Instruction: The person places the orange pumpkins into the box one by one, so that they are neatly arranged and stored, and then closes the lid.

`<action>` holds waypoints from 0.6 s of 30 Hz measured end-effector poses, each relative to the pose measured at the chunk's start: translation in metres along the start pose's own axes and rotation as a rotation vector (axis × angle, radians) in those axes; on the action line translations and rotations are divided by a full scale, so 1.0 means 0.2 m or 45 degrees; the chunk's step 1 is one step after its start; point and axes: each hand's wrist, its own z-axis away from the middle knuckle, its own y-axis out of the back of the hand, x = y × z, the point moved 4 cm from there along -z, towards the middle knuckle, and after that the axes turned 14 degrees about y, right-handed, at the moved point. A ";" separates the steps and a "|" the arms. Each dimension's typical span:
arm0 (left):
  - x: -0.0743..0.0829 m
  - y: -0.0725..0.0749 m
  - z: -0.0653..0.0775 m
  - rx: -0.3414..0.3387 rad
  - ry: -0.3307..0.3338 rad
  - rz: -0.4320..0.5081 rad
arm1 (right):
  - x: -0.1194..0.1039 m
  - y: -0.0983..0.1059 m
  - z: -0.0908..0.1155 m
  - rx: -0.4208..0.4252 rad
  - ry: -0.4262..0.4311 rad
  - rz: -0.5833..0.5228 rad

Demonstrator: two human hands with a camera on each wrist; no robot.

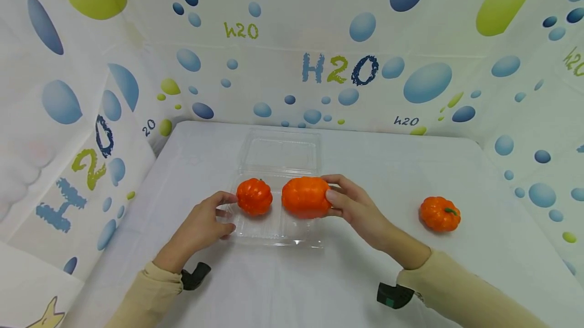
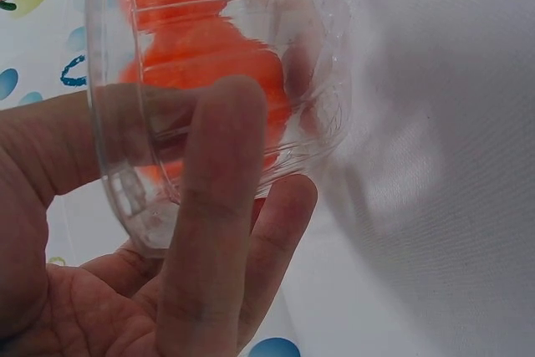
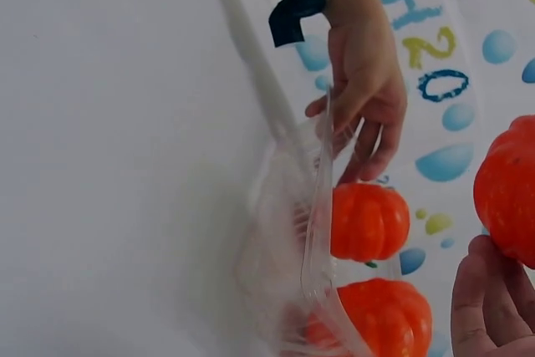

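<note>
A clear plastic clamshell container (image 1: 255,234) lies with its lid laid back. My left hand (image 1: 205,221) pinches its left wall, the thumb outside and a finger inside. Beside that finger sits a small orange pumpkin (image 1: 254,196). The right wrist view shows a second pumpkin (image 3: 384,319) in the container. My right hand (image 1: 353,204) grips another orange pumpkin (image 3: 512,194) above the container's right half. In the head view the held pumpkin and the one beneath overlap into one long orange shape, so their border is hard to see.
One more orange pumpkin with a green stem (image 1: 440,214) rests on the white-covered table (image 1: 365,287), to the right of my right hand. The transparent lid (image 1: 280,153) extends towards the back. A bubble-patterned curtain (image 1: 283,79) surrounds the table's back and sides.
</note>
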 end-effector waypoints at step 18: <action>-0.01 0.00 0.00 -0.005 -0.019 0.023 | 0.10 -0.22 -0.07 -0.101 -0.007 0.132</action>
